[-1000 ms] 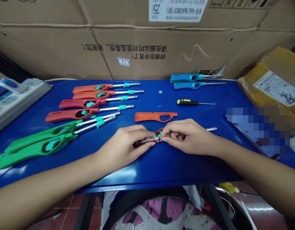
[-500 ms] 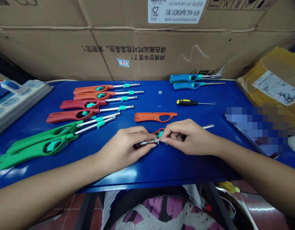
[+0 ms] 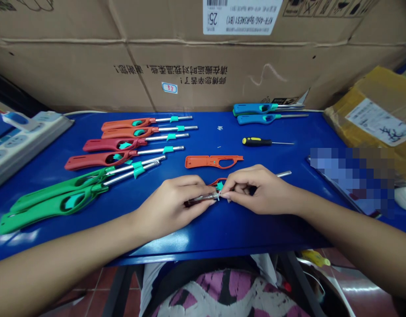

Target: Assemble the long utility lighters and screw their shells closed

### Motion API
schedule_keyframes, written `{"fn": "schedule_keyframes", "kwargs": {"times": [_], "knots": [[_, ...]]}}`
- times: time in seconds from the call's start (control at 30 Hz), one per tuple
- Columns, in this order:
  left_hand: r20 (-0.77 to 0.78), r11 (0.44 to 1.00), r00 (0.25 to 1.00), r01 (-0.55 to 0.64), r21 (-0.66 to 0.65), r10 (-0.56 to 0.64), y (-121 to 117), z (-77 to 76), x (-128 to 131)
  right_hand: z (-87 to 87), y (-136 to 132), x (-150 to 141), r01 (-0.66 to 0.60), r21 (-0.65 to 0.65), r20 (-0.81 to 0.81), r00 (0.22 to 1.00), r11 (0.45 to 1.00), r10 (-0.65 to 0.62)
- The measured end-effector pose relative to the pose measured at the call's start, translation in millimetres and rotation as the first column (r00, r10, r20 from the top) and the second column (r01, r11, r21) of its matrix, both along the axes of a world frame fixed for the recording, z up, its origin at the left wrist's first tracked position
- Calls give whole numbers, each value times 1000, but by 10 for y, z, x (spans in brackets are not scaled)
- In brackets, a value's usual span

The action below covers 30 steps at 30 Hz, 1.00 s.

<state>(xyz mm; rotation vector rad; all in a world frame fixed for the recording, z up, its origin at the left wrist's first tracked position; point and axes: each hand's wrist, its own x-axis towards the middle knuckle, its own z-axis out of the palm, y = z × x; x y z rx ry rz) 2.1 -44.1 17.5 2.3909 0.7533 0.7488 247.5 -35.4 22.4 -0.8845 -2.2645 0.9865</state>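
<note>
My left hand (image 3: 174,200) is closed around a dark, see-through lighter fuel tank (image 3: 201,199), its nozzle end pointing right. The thumb and forefinger of my right hand (image 3: 258,189) pinch together at that nozzle, by a small pale piece; exactly what they hold is hidden. Partly covered by both hands, an opened orange lighter handle (image 3: 217,181) with a teal trigger (image 3: 220,186) lies just behind the tank. Its metal barrel (image 3: 284,174) sticks out past my right knuckles. A loose orange handle half (image 3: 198,161) rests on the blue table (image 3: 176,244) beyond my hands.
Several red, orange and green lighters (image 3: 100,160) lie at left beside a power strip (image 3: 31,136). Blue lighters (image 3: 257,119), a screwdriver (image 3: 258,141) and small white pins (image 3: 220,128) lie farther back. A phone (image 3: 346,189) and a taped parcel (image 3: 374,114) are at right; a large carton (image 3: 90,75) stands behind.
The tank's nozzle end has dipped slightly toward the table edge, and the barrel tip has shifted a little left and up. Both hands keep nearly the same pose.
</note>
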Motion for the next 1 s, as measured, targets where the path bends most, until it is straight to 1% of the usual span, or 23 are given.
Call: {"fn": "schedule_keyframes", "kwargs": {"times": [0.13, 0.23, 0.4, 0.6, 0.83, 1.0], "knots": [[-4, 1000, 1000, 4, 11, -4, -4, -7, 2, -6, -1, -1, -8, -11, -6, 1000, 1000, 8], [-8, 1000, 1000, 1, 29, -1, 1, -5, 3, 1, 0, 11, 7, 1, 23, 1000, 1000, -7], [20, 1000, 1000, -20, 24, 20, 19, -10, -4, 27, 11, 43, 46, 51, 47, 998, 998, -48], [19, 999, 999, -34, -19, 35, 39, -26, -10, 52, 13, 37, 18, 96, 37, 999, 995, -22], [63, 998, 997, -53, -22, 54, 25, -47, 11, 29, -3, 15, 35, 166, 26, 999, 985, -40], [69, 997, 994, -78, -17, 79, 12, -59, 22, 19, -4, 17, 28, 187, 23, 999, 982, -33]]}}
